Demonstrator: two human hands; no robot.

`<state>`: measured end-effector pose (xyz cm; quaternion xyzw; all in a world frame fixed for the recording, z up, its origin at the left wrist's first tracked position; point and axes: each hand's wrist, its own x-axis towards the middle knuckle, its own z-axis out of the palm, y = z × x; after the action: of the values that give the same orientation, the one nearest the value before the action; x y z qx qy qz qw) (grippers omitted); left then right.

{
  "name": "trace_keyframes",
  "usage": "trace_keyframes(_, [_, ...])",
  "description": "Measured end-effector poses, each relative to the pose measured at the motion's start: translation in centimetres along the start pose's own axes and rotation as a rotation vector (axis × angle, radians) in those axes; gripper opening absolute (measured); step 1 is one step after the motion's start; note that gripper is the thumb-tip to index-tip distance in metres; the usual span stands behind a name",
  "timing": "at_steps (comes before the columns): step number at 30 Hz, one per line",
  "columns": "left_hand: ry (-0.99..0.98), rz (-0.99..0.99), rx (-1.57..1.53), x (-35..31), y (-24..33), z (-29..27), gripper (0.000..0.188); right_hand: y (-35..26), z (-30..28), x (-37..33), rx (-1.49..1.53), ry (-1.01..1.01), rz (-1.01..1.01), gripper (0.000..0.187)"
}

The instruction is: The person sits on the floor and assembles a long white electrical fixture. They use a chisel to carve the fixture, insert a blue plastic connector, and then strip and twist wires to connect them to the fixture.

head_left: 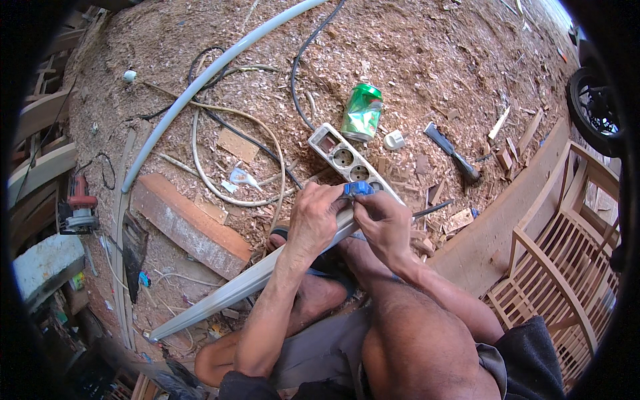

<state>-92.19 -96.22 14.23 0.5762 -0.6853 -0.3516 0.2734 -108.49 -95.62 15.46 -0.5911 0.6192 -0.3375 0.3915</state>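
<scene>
Both my hands meet at the upper end of a long pale grooved strip, which slants down to the lower left across my legs. A small blue object sits between my fingers there; its kind cannot be made out. My left hand grips its left side with bent fingers, close against the strip. From the right, my right hand pinches it between thumb and curled fingers. Just beyond them lies a white power strip with round sockets, its near end partly hidden by my right hand.
Wood shavings cover the ground. A crushed green can, a white plug and a chisel-like tool lie ahead. Cables and a pale hose curve at left, near a brick-coloured beam and red power tool. Slatted wooden furniture stands right.
</scene>
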Motion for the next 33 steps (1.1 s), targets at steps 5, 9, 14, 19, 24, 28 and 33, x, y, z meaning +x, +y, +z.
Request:
trace_keyframes(5, [0.003,-0.067,-0.070,-0.1,0.1,0.0,0.020,-0.3,-0.4,0.1,-0.029,-0.013,0.036,0.012])
trace_keyframes(9, [-0.016,-0.089,-0.117,-0.2,0.5,-0.1,0.023,-0.2,-0.4,0.0,-0.073,-0.028,-0.014,0.012])
trace_keyframes(14, [-0.027,-0.058,-0.146,0.2,0.8,-0.5,0.027,0.2,-1.2,-0.1,-0.146,-0.118,-0.012,0.012])
trace_keyframes(19, [-0.048,0.007,-0.127,0.5,1.1,-1.3,0.035,0.6,-3.9,-1.2,-0.047,-0.108,-0.156,0.010])
trace_keyframes(24, [-0.063,0.031,-0.109,0.4,1.6,-1.9,0.041,1.2,-5.8,-0.7,0.079,-0.124,0.123,0.028])
trace_keyframes(28, [-0.052,0.098,-0.093,0.7,2.0,-1.5,0.044,0.8,-6.1,1.0,0.172,-0.331,0.097,0.047])
trace_keyframes(33, [-0.057,0.114,-0.135,1.3,2.2,-1.4,0.050,0.6,-6.6,3.8,-0.036,-0.627,0.090,0.054])
